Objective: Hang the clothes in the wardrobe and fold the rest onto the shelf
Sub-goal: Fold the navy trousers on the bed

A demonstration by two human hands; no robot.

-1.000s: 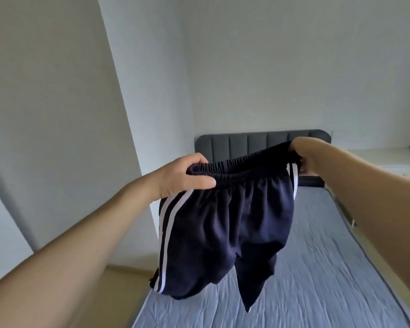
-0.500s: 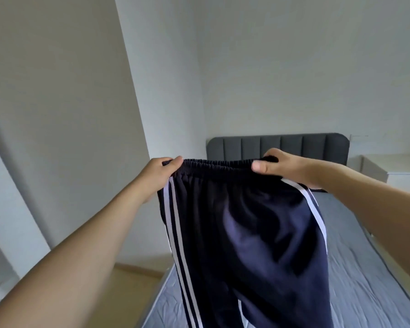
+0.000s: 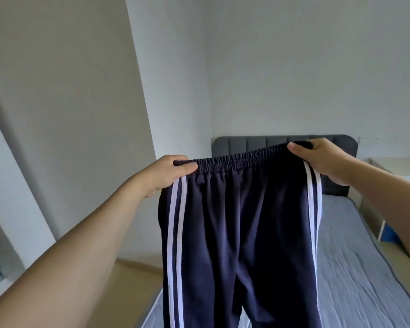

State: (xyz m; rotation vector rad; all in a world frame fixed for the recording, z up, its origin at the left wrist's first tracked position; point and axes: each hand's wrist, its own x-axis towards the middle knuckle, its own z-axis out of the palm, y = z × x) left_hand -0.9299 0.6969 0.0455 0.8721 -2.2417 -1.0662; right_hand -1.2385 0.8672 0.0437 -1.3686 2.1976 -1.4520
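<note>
The left hand [image 3: 168, 172] grips one end of the elastic waistband of a pair of navy trousers [image 3: 237, 233], thumb over the front of the band, at the middle left of the frame. The right hand [image 3: 322, 159] grips the other end, at the middle right, a little higher. The trousers hang spread between the two, their legs running off the bottom edge, with two white stripes down each side. Behind them lies a bed [image 3: 355, 268] with a grey sheet and a dark grey headboard [image 3: 234, 144]. A white cabinet [image 3: 398, 166] stands at the right edge.
</note>
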